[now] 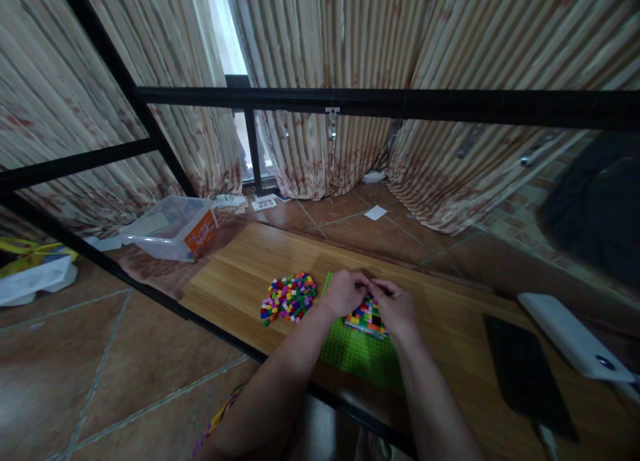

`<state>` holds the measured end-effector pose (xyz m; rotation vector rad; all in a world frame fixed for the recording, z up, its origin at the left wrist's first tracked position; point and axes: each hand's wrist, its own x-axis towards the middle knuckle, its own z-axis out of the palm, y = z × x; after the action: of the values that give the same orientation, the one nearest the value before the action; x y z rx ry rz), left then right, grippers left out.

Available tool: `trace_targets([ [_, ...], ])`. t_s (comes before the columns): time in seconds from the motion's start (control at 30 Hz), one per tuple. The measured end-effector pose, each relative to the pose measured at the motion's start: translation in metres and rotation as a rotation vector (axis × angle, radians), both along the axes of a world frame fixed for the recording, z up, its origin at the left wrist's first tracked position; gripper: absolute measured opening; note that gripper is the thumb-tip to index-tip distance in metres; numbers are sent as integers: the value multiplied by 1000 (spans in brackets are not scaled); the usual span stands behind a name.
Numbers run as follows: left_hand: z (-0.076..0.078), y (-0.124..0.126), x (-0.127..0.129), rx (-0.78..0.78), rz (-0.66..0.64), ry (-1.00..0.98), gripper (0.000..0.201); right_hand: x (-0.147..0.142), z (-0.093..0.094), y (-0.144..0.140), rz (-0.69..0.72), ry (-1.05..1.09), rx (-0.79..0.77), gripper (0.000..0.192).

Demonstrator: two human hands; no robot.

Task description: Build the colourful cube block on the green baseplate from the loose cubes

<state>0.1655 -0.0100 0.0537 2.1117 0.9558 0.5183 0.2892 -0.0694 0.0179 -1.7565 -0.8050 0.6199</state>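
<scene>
A green studded baseplate (357, 354) lies on the wooden table, with a block of multicoloured toy bricks (367, 319) built up on it. Over the far side of that block, my left hand (346, 293) and my right hand (397, 306) meet at the fingertips. Both hands are closed in a pinch. Whatever sits between the fingers is too small or too hidden to name. My hands cover part of the block and the plate. To the left of my left hand is a heap of loose small bricks (290, 297) in many colours.
A black tablet-like slab (529, 374) and a white device (573, 334) lie at the table's right. Beyond its left end stands a clear plastic box (165, 229) with an orange label. A black metal rail (350, 99) crosses in front of the curtains (340, 41).
</scene>
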Motion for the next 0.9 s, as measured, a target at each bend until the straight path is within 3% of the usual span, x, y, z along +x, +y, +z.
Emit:
trace_targets([
  [0.33, -3, 3, 1, 5, -26, 24, 31, -6, 4, 1, -7, 68, 20, 22],
  [0.67, -4, -16, -3, 71, 31, -2, 33, -5, 8, -5, 3, 33, 31, 34],
  [0.77, 0, -11, -15, 108, 103, 42, 33, -1, 16, -9, -63, 38, 25, 38],
  [0.9, 8, 14, -49, 130, 230, 209, 30, 7, 28, -17, -150, 81, 106, 38],
])
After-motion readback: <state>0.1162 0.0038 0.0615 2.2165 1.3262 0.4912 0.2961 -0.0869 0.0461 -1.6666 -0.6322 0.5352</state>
